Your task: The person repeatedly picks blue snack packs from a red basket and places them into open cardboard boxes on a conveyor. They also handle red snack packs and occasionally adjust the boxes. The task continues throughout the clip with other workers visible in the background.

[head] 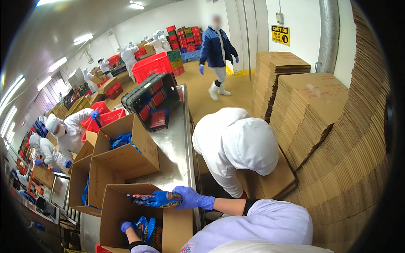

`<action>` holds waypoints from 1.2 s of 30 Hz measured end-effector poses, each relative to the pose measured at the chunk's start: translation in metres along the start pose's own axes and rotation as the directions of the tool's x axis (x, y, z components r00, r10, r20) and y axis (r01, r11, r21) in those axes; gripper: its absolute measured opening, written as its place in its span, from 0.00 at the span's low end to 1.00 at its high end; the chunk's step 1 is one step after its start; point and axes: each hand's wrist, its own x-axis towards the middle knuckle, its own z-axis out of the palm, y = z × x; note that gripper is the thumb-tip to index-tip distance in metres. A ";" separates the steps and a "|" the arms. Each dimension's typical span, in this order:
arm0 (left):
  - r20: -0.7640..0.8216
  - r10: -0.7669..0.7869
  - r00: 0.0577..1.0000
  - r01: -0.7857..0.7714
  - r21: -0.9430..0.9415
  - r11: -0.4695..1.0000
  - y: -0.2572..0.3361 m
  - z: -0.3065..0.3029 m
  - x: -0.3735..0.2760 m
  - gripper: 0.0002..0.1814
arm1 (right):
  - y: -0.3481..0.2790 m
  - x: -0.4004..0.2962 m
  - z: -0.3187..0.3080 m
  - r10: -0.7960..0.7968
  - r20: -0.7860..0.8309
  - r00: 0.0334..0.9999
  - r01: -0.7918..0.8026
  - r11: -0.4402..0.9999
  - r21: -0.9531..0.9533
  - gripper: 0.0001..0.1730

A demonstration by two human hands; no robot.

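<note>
My right hand (191,198), in a purple glove, grips one end of a blue printed plastic packet (159,199) above an open cardboard box (178,221). Inside that box is my gloved left hand (126,226), beside several upright blue packets (148,231). Its fingers are partly hidden, so whether it holds anything does not show. A second open box (126,161) with blue packets in it stands just beyond, and a third box (79,177) is to its left.
Beyond the boxes, a tipped dark crate (152,95) of packets lies on the steel table (172,151). A co-worker in white (250,142) bends over cardboard at my right. Stacks of flattened cardboard (310,104) line the right side. Another person (216,50) walks on the floor.
</note>
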 end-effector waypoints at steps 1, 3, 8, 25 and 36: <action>-0.014 0.027 1.000 -0.026 0.016 1.000 0.000 0.003 0.006 0.14 | -0.001 -0.001 -0.001 0.001 -0.004 1.000 -0.001 1.000 -0.012 0.29; -0.039 0.054 0.998 -0.052 0.053 0.997 -0.014 0.034 0.020 0.15 | 0.002 0.002 -0.001 -0.029 -0.008 1.000 0.029 0.999 -0.023 0.29; -0.339 -0.001 0.941 -0.043 -0.122 0.992 -0.021 0.067 0.038 0.13 | 0.000 0.005 -0.002 -0.002 0.013 1.000 0.002 1.000 -0.019 0.31; -0.252 0.110 0.962 -0.209 -0.410 0.888 0.031 0.019 -0.077 0.20 | -0.003 0.051 -0.003 -0.045 0.085 0.995 0.049 0.997 -0.052 0.33; -0.560 -0.168 0.812 -0.198 -0.534 0.822 0.063 -0.009 -0.151 0.14 | -0.092 0.132 0.237 -0.397 0.865 0.308 0.737 0.674 0.047 0.21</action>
